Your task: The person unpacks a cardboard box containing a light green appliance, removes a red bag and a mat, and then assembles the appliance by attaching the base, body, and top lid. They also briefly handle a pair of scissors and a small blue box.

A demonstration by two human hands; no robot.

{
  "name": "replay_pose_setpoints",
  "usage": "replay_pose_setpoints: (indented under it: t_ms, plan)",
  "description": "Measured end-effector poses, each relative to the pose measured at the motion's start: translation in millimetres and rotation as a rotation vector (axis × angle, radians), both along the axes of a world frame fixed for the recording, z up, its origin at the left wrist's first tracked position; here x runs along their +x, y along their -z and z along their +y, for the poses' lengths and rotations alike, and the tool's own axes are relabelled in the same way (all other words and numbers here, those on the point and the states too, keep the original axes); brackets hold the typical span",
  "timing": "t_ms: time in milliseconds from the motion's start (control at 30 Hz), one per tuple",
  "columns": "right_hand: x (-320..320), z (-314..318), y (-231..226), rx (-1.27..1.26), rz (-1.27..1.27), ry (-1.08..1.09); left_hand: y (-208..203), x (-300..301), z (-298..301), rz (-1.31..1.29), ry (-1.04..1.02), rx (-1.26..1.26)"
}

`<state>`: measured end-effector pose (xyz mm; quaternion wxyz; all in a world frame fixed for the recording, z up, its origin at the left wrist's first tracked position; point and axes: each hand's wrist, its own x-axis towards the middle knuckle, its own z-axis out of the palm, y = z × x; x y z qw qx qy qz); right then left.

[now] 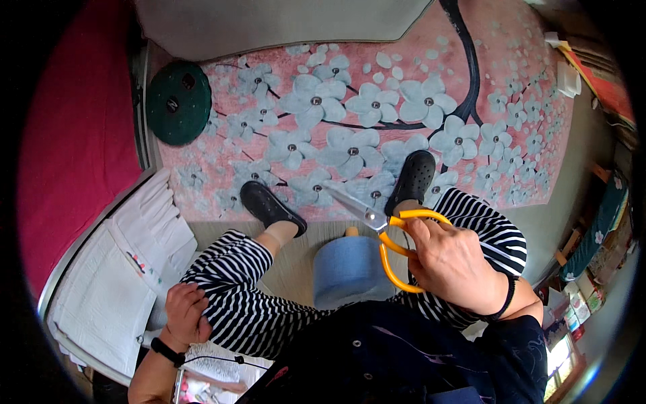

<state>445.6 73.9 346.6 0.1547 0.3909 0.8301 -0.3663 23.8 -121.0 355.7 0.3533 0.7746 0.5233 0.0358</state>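
My right hand (447, 259) grips a pair of scissors (402, 288) by its orange-yellow handles, the fingers wrapped round the upper loop. The silver blades point up and left above the floor, between my feet, and look nearly together. My left hand (186, 314) rests on my left thigh, over the black-and-white striped trousers (232, 296). Its fingers are curled in, and nothing shows in them. Beneath the scissors, between my legs, is a rounded blue stool or cushion (350, 269) with a small yellowish knob at its far edge.
A pink mat with pale blue flowers (309, 158) spreads under my dark clogs (272, 207). On its far left lies a round dark green lid-like disc (177, 103). A grey panel (282, 23) borders the far side. White cloth (101, 296) lies left; cluttered shelves (592, 269) stand right.
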Motion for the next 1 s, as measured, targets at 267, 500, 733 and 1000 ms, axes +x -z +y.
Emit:
replay_pose_setpoints:
  t_ms: [267,500,733,1000]
  plan:
    - [-13,-3,9,-0.05,-0.075,-0.07,-11,25,20,-0.206,0.069,-0.214]
    - [-29,-64,44,-0.201,-0.172,-0.065,-31,78,-5,-0.319,-0.008,-0.25]
    - [-38,-110,9,-0.484,-0.272,0.029,-52,103,-38,-0.172,-0.096,-0.153]
    - [-94,-13,-185,-0.109,-0.196,-0.048,-116,124,-50,0.179,-0.302,-0.442]
